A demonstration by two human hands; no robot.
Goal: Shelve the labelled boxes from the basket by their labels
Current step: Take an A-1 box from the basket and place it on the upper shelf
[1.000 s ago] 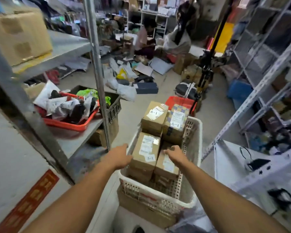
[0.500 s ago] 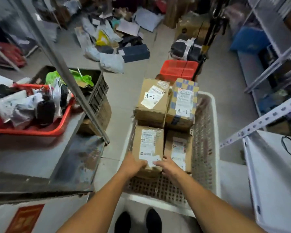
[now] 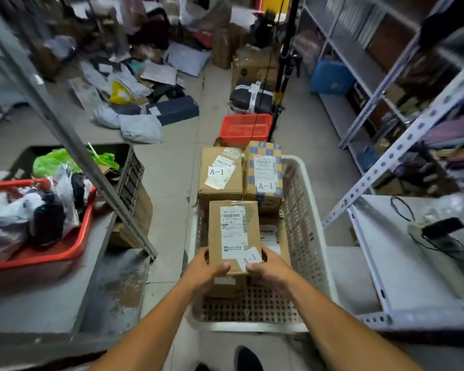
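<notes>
A: Gripping the near end of a tall brown cardboard box (image 3: 235,231) with a white shipping label and an "A-1" sticker, both hands are curled round it: the left hand (image 3: 204,269) on its left side, the right hand (image 3: 269,267) on its right, thumbs on the top face.

B: Where does that box sit?

A: Above the near part of the white perforated plastic basket (image 3: 303,210), over another brown box whose labelled top (image 3: 272,236) shows just to its right. Whether it rests on anything underneath, I cannot tell.

B: And the rest of the load?

A: Two more boxes at the far end of the basket, touching side by side: a plain brown carton marked "A-1" (image 3: 220,174) on the left, a blue-and-tan chequered carton marked "A-1" (image 3: 264,170) on the right.

B: Around the basket?

A: A grey metal shelf (image 3: 65,298) on the left carries a red plastic tray of bagged parcels (image 3: 43,253). A white metal shelf (image 3: 402,266) stands on the right.
</notes>
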